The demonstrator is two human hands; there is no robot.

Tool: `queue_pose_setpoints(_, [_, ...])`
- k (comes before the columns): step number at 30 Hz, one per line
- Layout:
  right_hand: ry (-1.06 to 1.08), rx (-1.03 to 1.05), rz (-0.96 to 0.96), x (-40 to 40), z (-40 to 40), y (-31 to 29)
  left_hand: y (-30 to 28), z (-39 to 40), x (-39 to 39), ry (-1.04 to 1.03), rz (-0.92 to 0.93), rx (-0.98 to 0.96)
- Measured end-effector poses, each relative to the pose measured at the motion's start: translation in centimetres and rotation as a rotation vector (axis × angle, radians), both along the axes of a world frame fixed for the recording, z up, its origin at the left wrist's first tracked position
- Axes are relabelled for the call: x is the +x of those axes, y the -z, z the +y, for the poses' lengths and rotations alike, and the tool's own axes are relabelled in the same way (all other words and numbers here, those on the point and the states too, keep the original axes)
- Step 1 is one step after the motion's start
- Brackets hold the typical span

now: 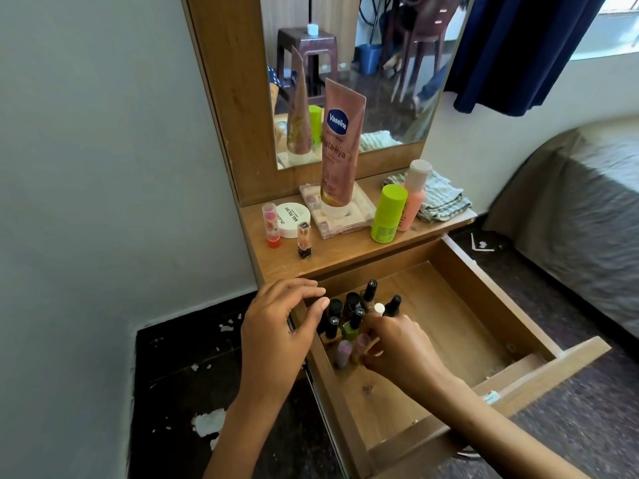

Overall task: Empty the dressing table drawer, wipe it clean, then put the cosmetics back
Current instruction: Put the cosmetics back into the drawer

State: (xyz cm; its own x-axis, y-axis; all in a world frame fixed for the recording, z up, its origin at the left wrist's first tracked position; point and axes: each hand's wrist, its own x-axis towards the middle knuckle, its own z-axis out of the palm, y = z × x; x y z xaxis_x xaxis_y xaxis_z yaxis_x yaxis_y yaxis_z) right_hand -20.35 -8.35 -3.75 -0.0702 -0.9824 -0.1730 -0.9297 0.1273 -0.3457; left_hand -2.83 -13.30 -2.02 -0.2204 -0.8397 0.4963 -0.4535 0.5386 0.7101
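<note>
Head view: drawer (491, 305) open below the tabletop, bottles (352, 316) clustered at its left rear; right hand (397, 350) pinches among them, left hand (280, 326) loosely curled, empty, at the drawer's left wall—step unclear, emptying or restocking; next, one secure single-bottle grip.

Drawer (460, 271): brown wood grain. Lotion tube (340, 146): pink, blue logo. Bottle (387, 214): lime green. Cloth (442, 198): grey-green checked.
</note>
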Motion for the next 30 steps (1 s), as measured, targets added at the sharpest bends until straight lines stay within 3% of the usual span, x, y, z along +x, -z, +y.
queue_pose_setpoints(8, [0.012, 0.0, 0.044, -1.0, 0.4, -2.2, -1.4, -1.6, -0.7, -0.141, -0.056, -0.174])
queue_pose_setpoints(11, [0.056, -0.078, 0.043, -1.5, 0.3, -4.0, -2.3, -3.6, -1.5, -0.232, -0.2, -0.266])
queue_pose_setpoints(14, [0.082, -0.169, -0.011, -1.7, 0.2, -5.2, -2.5, -5.2, -2.5, -0.227, -0.328, -0.232])
queue_pose_setpoints(19, [0.105, -0.333, -0.197, -1.3, -0.6, -5.6, -2.5, -5.2, -3.3, -0.195, -0.256, -0.231])
queue_pose_setpoints(23, [0.108, -0.41, -0.361, -0.6, -1.4, -5.4, -2.6, -2.4, -3.9, -0.003, -0.133, -0.183])
queue_pose_setpoints(28, [0.093, -0.435, -0.342, -1.0, -0.7, -4.8, -1.9, -0.9, -3.6, 0.147, -0.039, 0.02])
queue_pose_setpoints(30, [0.095, -0.369, -0.285, -1.8, -0.4, -4.5, -1.8, -1.0, -3.2, 0.136, -0.04, 0.012])
